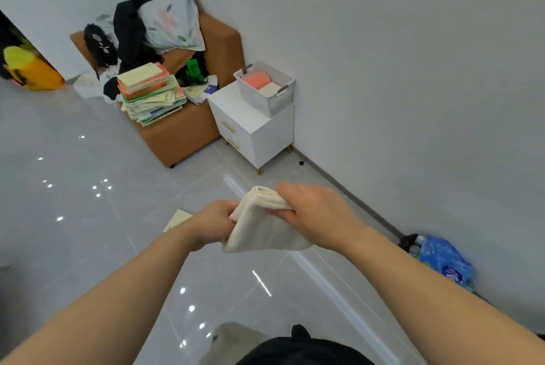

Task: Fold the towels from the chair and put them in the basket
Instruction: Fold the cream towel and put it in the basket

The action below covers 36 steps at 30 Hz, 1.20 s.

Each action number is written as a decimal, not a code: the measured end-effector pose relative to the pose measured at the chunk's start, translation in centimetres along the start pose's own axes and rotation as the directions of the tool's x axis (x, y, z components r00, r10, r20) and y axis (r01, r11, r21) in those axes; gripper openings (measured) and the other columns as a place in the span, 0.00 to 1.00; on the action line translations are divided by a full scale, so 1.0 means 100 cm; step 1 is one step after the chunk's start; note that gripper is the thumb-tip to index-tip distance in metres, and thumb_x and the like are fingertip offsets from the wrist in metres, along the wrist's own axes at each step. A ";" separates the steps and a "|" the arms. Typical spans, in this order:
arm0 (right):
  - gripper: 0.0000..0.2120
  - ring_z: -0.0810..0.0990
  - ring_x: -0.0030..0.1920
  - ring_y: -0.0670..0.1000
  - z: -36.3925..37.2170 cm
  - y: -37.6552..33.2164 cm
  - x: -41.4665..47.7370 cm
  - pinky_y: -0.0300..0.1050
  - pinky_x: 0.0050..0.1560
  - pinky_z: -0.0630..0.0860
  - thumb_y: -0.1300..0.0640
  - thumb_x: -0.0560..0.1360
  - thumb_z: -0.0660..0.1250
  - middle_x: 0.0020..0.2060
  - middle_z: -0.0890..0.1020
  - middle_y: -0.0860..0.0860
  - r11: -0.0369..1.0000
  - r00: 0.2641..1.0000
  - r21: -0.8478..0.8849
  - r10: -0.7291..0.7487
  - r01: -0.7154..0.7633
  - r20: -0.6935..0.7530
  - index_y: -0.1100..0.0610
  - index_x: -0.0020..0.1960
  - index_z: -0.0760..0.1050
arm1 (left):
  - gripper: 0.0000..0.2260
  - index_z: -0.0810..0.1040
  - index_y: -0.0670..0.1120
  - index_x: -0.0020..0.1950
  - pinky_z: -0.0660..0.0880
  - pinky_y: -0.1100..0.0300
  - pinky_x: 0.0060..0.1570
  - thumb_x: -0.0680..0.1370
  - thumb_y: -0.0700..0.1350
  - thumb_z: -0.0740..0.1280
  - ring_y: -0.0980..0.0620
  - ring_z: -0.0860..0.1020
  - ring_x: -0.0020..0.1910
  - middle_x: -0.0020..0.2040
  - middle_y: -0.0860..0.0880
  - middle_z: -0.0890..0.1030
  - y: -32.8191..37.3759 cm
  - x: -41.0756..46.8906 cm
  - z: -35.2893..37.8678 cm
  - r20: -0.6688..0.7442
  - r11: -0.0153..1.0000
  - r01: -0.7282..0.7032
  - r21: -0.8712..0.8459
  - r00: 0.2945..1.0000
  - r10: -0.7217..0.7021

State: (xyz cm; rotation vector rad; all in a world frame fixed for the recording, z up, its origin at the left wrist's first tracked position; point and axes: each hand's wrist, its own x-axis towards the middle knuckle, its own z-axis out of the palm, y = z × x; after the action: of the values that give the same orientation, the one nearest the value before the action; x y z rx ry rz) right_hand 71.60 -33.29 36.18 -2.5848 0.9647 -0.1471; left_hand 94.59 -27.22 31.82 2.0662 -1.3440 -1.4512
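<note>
Gripping the cream towel point(256, 229) at opposite sides, the left hand point(215, 223) and right hand point(315, 211) are pressing its folds compact for the basket point(265, 102) on the rear edge of the cabinet point(233, 100).

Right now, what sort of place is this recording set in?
Probably a lived-in room at home: a brown armchair heaped with clothes and books, a white bedside cabinet carrying a basket of folded towels, and glossy floor tiles.

The fingers of your left hand point(213, 221) are hidden behind the cream towel point(259, 232); your right hand point(309, 214) tucks its fingertips under the fold. The basket point(265, 96) wall hides most of the pink towel point(256, 79). Clothes point(129, 31) and books point(150, 93) bury the chair point(182, 134) seat.
</note>
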 end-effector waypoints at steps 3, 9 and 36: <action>0.18 0.78 0.44 0.54 0.002 0.011 0.072 0.52 0.40 0.73 0.37 0.82 0.53 0.46 0.79 0.47 0.998 1.000 -0.066 -0.024 0.024 0.004 0.51 0.55 0.69 | 0.13 0.84 0.47 0.50 0.78 0.63 0.35 0.68 0.36 0.76 0.53 0.82 0.41 0.44 0.48 0.86 0.000 0.046 -0.053 0.077 0.987 -0.030 0.156 0.997 0.018; 0.20 0.79 0.48 0.52 -0.002 0.034 0.215 0.48 0.40 0.67 0.35 0.80 0.48 0.49 0.79 0.47 0.981 0.990 -0.139 0.138 -0.136 0.005 0.49 0.54 0.67 | 0.10 0.82 0.48 0.47 0.75 0.60 0.32 0.72 0.34 0.68 0.54 0.83 0.34 0.34 0.48 0.85 0.004 0.155 -0.183 0.184 0.973 -0.133 0.191 0.978 0.098; 0.18 0.79 0.46 0.49 -0.069 0.276 0.662 0.49 0.47 0.74 0.38 0.82 0.57 0.45 0.81 0.48 0.432 0.567 0.749 0.818 -0.503 -0.092 0.52 0.55 0.73 | 0.37 0.75 0.48 0.70 0.77 0.47 0.59 0.69 0.70 0.68 0.44 0.80 0.61 0.63 0.43 0.81 0.158 0.623 -0.462 0.445 0.694 0.213 -0.688 0.879 0.171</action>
State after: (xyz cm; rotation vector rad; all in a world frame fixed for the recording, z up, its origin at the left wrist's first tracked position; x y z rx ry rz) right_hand 103.49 -97.59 29.87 -1.3390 1.7011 -0.7406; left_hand 129.41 -98.09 26.81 1.2348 -0.6476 -2.1542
